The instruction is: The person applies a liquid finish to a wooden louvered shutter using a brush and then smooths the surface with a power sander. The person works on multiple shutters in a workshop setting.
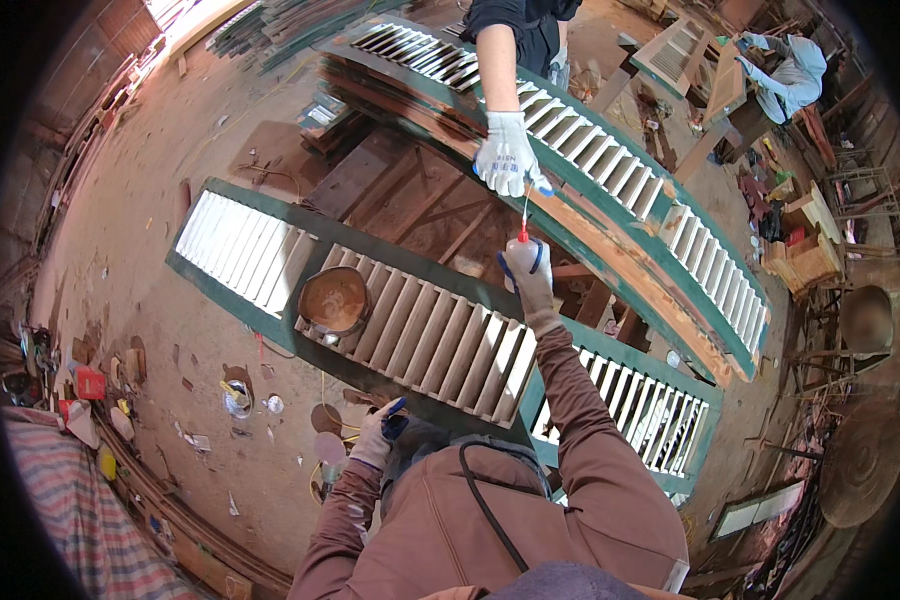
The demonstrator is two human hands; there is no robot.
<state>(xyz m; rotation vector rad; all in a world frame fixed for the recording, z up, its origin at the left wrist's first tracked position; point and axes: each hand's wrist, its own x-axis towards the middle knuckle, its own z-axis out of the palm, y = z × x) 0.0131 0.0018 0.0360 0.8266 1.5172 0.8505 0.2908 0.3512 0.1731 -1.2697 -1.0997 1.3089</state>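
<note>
"Dusty floor (pixel 140 290) spreads around nine o'clock. What comes next, going rightward?"

"Bowl (pixel 333 300) on the shutter (pixel 402 330), nearer in at nine. Left hand (pixel 378 437) at seven, fingers bent; I can't tell if they hold anything."

"Then?"

"Co-worker's hand (pixel 508 155) at one, and near it, at two, the bottle (pixel 519 251), clamped in the right hand (pixel 533 280)."

"How will it handle?"

"Probably light, soft-walled, a bit slippery. Grip low on the body, gently; its red spout (pixel 523 236) looks the fragile part."
</note>
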